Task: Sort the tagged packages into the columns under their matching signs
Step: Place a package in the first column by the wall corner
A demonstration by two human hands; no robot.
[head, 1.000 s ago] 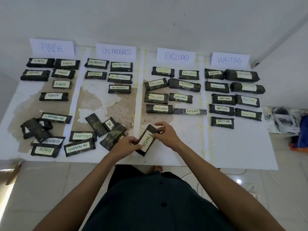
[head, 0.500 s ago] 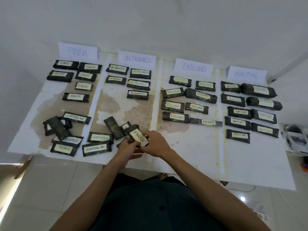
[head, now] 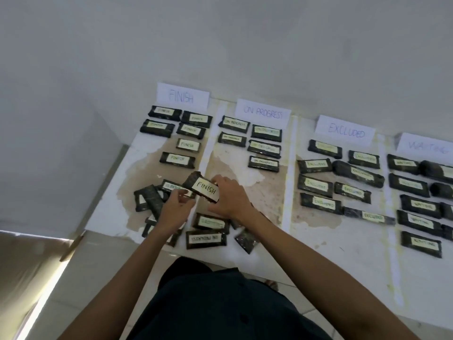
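The held package (head: 204, 190), FINISH tag up, is higher and farther left than half a second ago. Then it hung low near the front edge by the unsorted heap (head: 148, 200); now it is lifted over the strip between the FINISH and ON PROGRESS columns, at 5 o'clock of the lowest sorted FINISH package (head: 177, 158). The right hand (head: 228, 197) still grips its right end with curled fingers, and the left hand (head: 175, 207) pinches its lower-left corner. The view has swung left, so the WAITING sign (head: 426, 146) is cut off at the 3 o'clock edge. From the hands, the FINISH sign (head: 182, 96) stands at 12 o'clock, the ON PROGRESS sign (head: 263, 113) at 1 o'clock and the EXCLUDED sign (head: 345, 131) at 2 o'clock. The heap lies on the surface (head: 355, 246) at 8 o'clock, partly hidden by the left wrist. An upside-down ON PROGRESS package (head: 206, 239) lies at 6 o'clock.
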